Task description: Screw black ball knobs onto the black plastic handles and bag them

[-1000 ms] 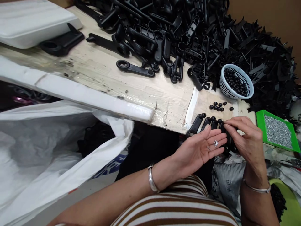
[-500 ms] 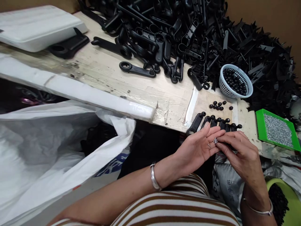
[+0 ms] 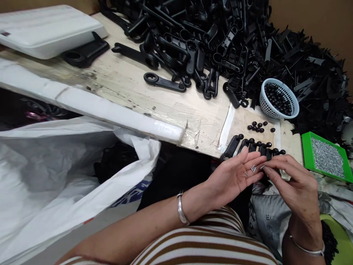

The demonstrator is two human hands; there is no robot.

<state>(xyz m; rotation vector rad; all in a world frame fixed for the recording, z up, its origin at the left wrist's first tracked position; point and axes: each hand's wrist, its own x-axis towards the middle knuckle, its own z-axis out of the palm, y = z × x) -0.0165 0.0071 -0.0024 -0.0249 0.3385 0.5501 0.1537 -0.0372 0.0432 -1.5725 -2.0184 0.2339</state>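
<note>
My left hand [image 3: 234,175] lies palm up at the table's front edge, with a few small silver screws [image 3: 252,169] resting on its fingers. The fingertips of my right hand [image 3: 292,180] pinch one screw at the left hand's fingertips. Just beyond both hands a row of black plastic handles [image 3: 256,146] with round caps lies side by side on the wooden table [image 3: 165,99]. Several loose black caps [image 3: 258,126] sit behind that row.
A large heap of black plastic handles [image 3: 234,40] covers the table's far side. A pale blue basket [image 3: 279,99] holds black caps. A green tray [image 3: 327,156] of screws sits at right. A white bag [image 3: 68,173] gapes at left; a white box [image 3: 46,27] sits far left.
My right hand came down from the row of handles to the left hand's fingertips and pinched a screw there. The left hand has stayed palm up.
</note>
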